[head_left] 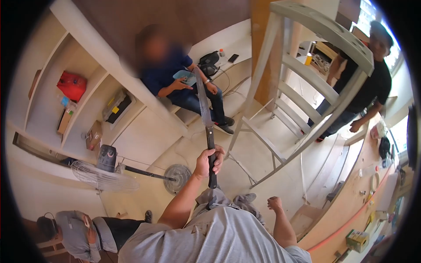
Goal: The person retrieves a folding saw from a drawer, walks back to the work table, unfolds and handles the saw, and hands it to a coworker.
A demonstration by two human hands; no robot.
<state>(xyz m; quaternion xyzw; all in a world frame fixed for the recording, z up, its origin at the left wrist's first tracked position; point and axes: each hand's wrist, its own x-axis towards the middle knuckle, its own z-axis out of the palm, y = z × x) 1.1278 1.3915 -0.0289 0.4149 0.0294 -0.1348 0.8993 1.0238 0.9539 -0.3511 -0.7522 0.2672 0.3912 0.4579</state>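
My left hand point(209, 162) is wrapped around the dark handle of a hand saw point(205, 109). The saw stands nearly upright in the view, its long toothed blade pointing away from me. From here the blade tip overlaps a seated person in a dark shirt, who holds a light blue container point(184, 78). My right hand point(275, 203) hangs at my side with its fingers curled in, and nothing shows in it. It is nearest to the workbench point(335, 215) on the right, without touching it.
An open stepladder point(302, 103) stands ahead to the right, a person in black behind it. A pedestal fan point(105, 175) leans across the left, near shelves point(90, 94) holding a red bag point(72, 86). Another person stands lower left. An orange hose point(337, 232) runs along the workbench.
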